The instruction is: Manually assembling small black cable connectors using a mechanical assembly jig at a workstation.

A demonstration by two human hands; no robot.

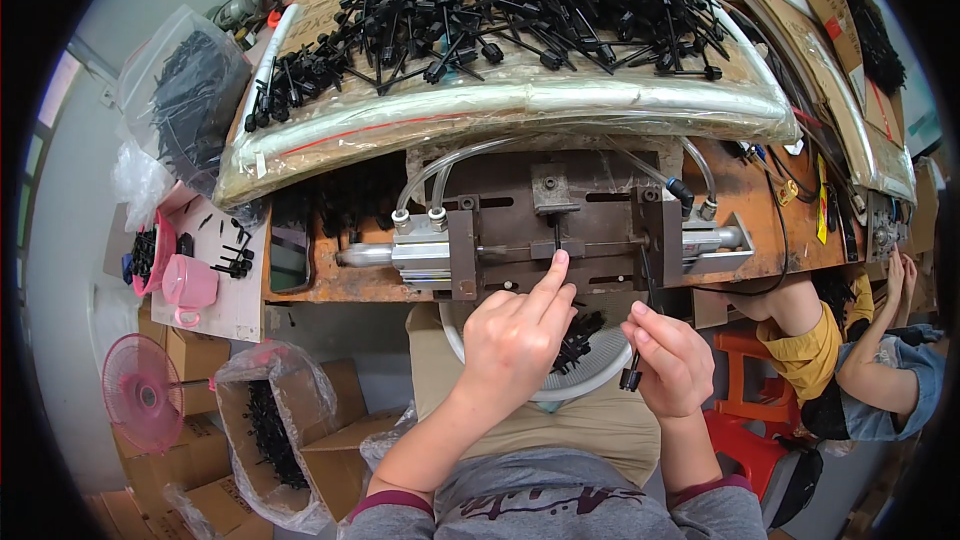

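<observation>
My left hand (520,338) reaches up to a brown metal clamping fixture (615,215). Its index finger is stretched out, with the tip at the small centre block (556,250), and its other fingers are loosely bent around nothing I can see. A thin black rod stands at that block, below a grey bracket (550,190). Between the thumb and fingers of my right hand (675,360) is a black plastic stem part (630,376); its knobbed end points down and its thin rod slants up in front of the fixture's right side.
Air cylinders (422,260) with clear hoses flank the fixture. Many black stem parts (560,10) heap on the cardboard-topped shelf behind. A white basket (600,380) with black parts sits on my lap. A pink mug (190,282) and pink fan (143,392) are left; another person (890,380) sits right.
</observation>
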